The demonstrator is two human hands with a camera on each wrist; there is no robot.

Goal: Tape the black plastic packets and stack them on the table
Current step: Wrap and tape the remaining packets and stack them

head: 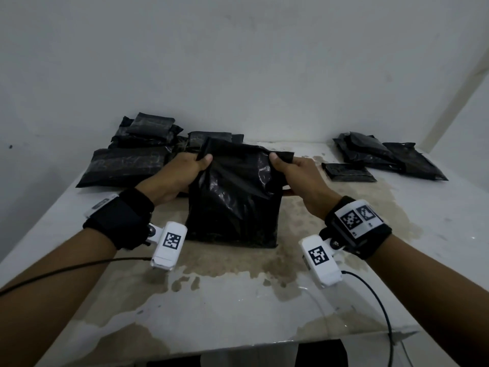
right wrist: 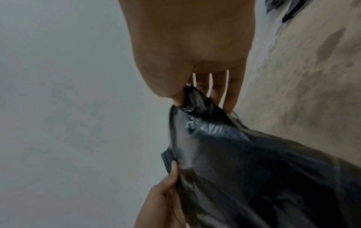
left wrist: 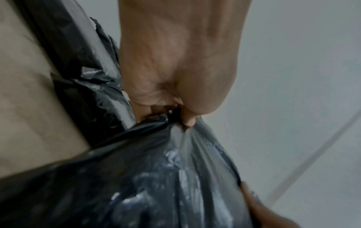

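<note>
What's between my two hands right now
The top edge of the black packet spans the gap: the left hand and right hand each pinch a top corner. The head view shows it, above the table.

Left hand (head: 176, 172) and right hand (head: 299, 176) pinch the black packet's (head: 235, 202) top corners.

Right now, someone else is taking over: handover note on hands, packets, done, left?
Left hand pinches the top left corner of the black packet; right hand pinches the top right corner. The packet's bottom edge rests on the table.
Pile at back left, probably done, with glossy bands across.
Pile at back right, probably still to do.
No tape roll in view.
Left: tape the held packet, stack it, then the rest.
</note>
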